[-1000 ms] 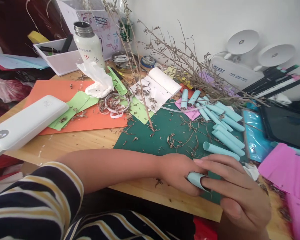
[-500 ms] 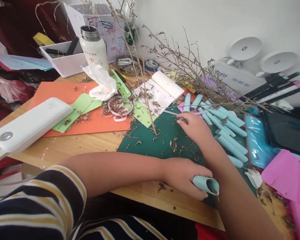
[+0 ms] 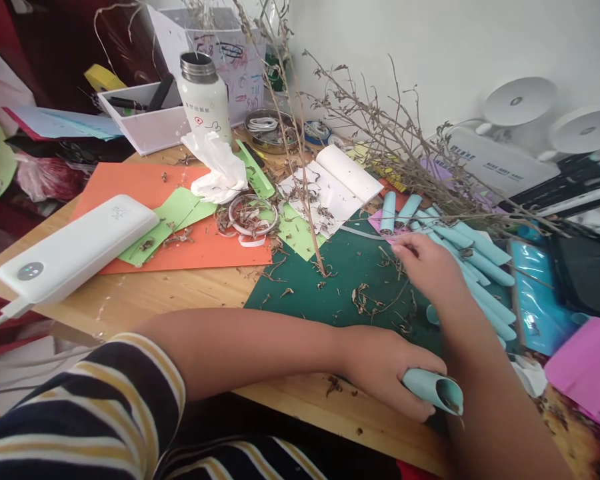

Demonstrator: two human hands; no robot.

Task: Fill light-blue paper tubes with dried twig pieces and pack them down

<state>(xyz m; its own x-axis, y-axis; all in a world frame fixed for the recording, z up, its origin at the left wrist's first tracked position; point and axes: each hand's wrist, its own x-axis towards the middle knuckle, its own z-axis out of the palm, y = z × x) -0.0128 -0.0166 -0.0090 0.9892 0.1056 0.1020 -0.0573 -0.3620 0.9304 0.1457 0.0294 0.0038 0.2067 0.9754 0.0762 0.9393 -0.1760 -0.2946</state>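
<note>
My left hand (image 3: 380,363) is wrapped round a pale blue paper tube (image 3: 427,389), whose open end faces right and has dry plant bits inside. Beyond it, my right hand (image 3: 433,267) is held over the dark green cutting mat (image 3: 305,293) with thumb and fingers pinched together. What those fingers hold, if anything, is too small to make out. Several more pale blue paper tubes (image 3: 485,260) lie just past and right of that hand. Dry leaf crumbs (image 3: 363,299) are scattered on the mat, left of my right forearm.
Dry branches (image 3: 370,110) stretch across the back. A thin twig (image 3: 313,220) stands near the open notebook (image 3: 350,177). Leftward are a white power bank (image 3: 80,247), orange paper (image 3: 220,257), a tape roll (image 3: 253,215) and an open bottle (image 3: 205,100). A router (image 3: 500,157) sits back right.
The view has shifted, so most things sit further right or left of before. My right hand's fingers have drawn closer together near the tubes. My left hand still grips the same tube.
</note>
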